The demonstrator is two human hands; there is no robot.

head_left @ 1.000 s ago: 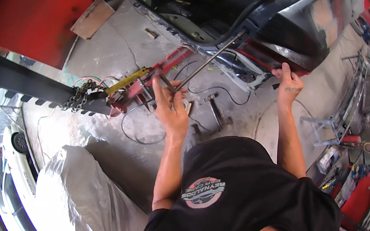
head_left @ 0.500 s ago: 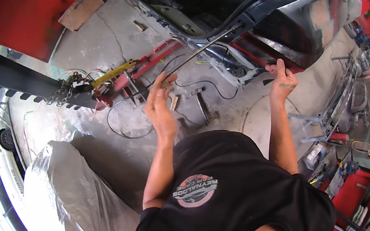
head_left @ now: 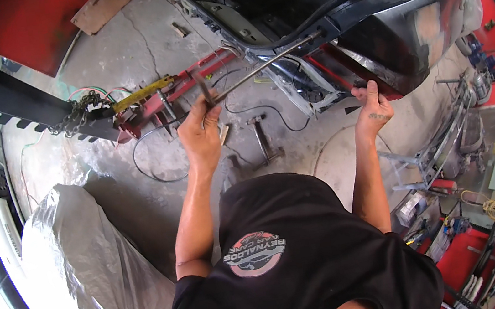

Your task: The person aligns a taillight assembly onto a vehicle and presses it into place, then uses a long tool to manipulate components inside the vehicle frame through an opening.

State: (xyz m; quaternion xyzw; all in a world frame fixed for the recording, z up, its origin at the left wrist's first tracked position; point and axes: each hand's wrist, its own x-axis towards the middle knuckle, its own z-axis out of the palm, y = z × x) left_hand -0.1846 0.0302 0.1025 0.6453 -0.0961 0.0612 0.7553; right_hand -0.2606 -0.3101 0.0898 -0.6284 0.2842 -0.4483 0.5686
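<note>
My left hand (head_left: 200,132) is closed around the near end of a long metal rod (head_left: 260,66), at a blurred crosspiece. The rod's far end meets a dark fitting on the black car body (head_left: 336,22). My right hand (head_left: 371,109) pinches the lower edge of a glossy dark red and black panel (head_left: 386,62) on that body, thumb in front. Torn, pale masking (head_left: 306,96) hangs beside the panel. Below the rod, a red metal beam (head_left: 215,61) carries a yellow bar (head_left: 150,90), with a chain (head_left: 86,111) at its left.
A dark steel post (head_left: 11,93) crosses at left. A silver-covered object (head_left: 79,260) and white car (head_left: 5,233) are lower left. A hammer-like tool (head_left: 261,140), wood scraps (head_left: 179,28) and hoses lie on concrete (head_left: 167,166). Metal frames (head_left: 426,164) and a tool cart (head_left: 458,261) stand at right.
The view has shifted, so the scene sits further up and left. My left hand's fingers have curled more around the rod, and the crosspiece has swung. My right hand stays at the panel edge.
</note>
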